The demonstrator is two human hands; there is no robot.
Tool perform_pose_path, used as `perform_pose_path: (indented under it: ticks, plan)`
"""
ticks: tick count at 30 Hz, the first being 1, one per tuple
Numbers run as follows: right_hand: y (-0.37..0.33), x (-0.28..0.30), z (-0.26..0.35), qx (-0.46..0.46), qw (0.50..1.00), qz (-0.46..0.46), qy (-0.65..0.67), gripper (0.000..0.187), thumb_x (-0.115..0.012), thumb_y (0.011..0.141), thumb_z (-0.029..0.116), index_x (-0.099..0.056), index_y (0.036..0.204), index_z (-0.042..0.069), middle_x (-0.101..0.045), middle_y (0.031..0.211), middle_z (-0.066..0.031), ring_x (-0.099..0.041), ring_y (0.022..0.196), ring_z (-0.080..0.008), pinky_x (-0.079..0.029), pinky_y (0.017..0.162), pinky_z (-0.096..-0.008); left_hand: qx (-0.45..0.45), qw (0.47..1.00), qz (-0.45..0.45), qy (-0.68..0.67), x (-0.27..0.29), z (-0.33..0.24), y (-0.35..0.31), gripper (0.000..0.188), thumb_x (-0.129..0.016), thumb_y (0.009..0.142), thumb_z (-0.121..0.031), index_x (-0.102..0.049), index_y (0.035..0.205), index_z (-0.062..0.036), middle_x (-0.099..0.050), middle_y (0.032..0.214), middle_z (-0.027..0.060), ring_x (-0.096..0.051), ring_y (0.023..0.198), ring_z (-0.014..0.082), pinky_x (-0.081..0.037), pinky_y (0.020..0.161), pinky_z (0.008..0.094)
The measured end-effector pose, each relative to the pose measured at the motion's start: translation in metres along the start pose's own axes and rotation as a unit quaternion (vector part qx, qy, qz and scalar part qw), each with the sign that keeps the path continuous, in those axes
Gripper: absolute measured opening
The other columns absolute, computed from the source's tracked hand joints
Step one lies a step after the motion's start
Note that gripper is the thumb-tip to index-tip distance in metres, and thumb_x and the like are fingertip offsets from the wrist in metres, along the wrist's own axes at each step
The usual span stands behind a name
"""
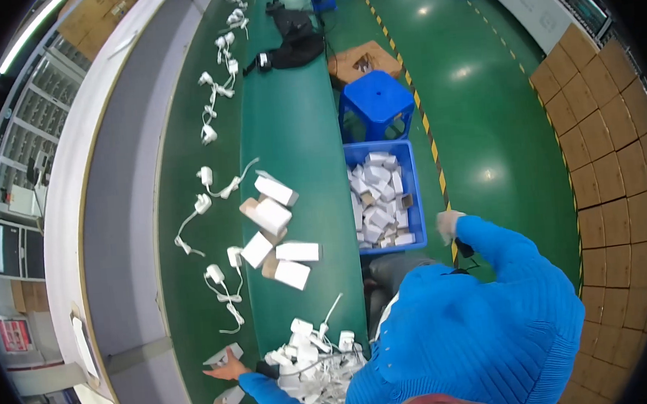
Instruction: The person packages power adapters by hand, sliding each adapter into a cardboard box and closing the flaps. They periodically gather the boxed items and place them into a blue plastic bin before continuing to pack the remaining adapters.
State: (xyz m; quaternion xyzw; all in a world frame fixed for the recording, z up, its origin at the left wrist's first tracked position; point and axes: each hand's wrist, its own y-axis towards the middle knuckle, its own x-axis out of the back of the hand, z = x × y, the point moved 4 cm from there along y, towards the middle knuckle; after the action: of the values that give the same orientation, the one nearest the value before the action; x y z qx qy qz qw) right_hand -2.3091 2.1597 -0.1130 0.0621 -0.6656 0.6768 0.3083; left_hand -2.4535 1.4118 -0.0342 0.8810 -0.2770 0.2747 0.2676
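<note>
My left hand [232, 367] reaches out to the left over the green bench and grips a small white box [219, 356], its fingers below and its thumb on top. Close by on the bench lies another small white box [229, 400]. To the right of that arm is a heap of white plug adapters with cables [309, 368]. My right hand [449, 225] hangs out to the right, beside the blue bin, over the floor. It looks pale and small, and how its fingers are set is unclear. Several white boxes [273, 214] lie loosely on the green belt ahead.
White adapters with cords [214, 89] form a row along the bench. The blue bin [416, 195] holds many small white boxes. Beyond it stand a blue stool [378, 97] and a cardboard box [359, 61]. Black cloth [297, 42] lies farther up the belt. Stacked cartons [607, 175] line the right.
</note>
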Motion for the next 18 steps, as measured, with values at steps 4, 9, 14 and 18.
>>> perform_pose_path:
  ticks: [4, 9, 14, 18]
  plan:
    - [-0.019, -0.093, -0.073, -0.043, 0.995, 0.091, -0.008, 0.057, -0.081, 0.052, 0.025, -0.065, 0.105, 0.009, -0.067, 0.093, -0.012, -0.065, 0.084, -0.0243, -0.051, 0.072, -0.0354, -0.146, 0.989, -0.025, -0.001, 0.029, -0.165, -0.032, 0.079, -0.07, 0.075, -0.009, -0.023, 0.138, -0.0009, -0.033, 0.137, 0.018, -0.036, 0.124, 0.0306, -0.028, 0.104, 0.0444]
    - [-0.005, -0.168, -0.116, -0.073, 0.992, 0.102, 0.03, 0.057, -0.083, 0.05, 0.032, -0.068, 0.099, 0.008, -0.067, 0.096, -0.0105, -0.063, 0.09, -0.0217, -0.05, 0.078, -0.0337, -0.21, 0.917, 0.239, -0.243, 0.02, -0.345, -0.186, 0.057, -0.059, 0.082, -0.006, -0.032, 0.132, -0.0016, -0.037, 0.131, 0.0146, -0.038, 0.122, 0.0277, -0.028, 0.102, 0.042]
    - [0.061, -0.149, -0.099, -0.136, 0.966, 0.053, 0.213, 0.068, -0.079, 0.059, 0.034, -0.058, 0.115, 0.002, -0.06, 0.114, -0.0139, -0.056, 0.107, -0.0277, -0.044, 0.091, -0.0368, -0.132, 0.726, 0.661, -0.138, -0.032, -0.337, -0.359, 0.047, -0.062, 0.08, -0.007, -0.044, 0.123, -0.0022, -0.05, 0.121, 0.0146, -0.049, 0.113, 0.026, -0.039, 0.095, 0.0357]
    - [0.211, -0.208, -0.085, -0.136, 0.85, -0.006, 0.51, 0.086, -0.086, 0.051, 0.02, -0.047, 0.123, -0.005, -0.064, 0.103, -0.0117, -0.059, 0.1, -0.0285, -0.047, 0.083, -0.0361, 0.045, 0.662, 0.745, -0.067, -0.077, -0.239, -0.472, 0.043, -0.063, 0.082, -0.01, -0.046, 0.122, -0.0045, -0.059, 0.11, 0.0124, -0.058, 0.103, 0.0229, -0.045, 0.088, 0.0341]
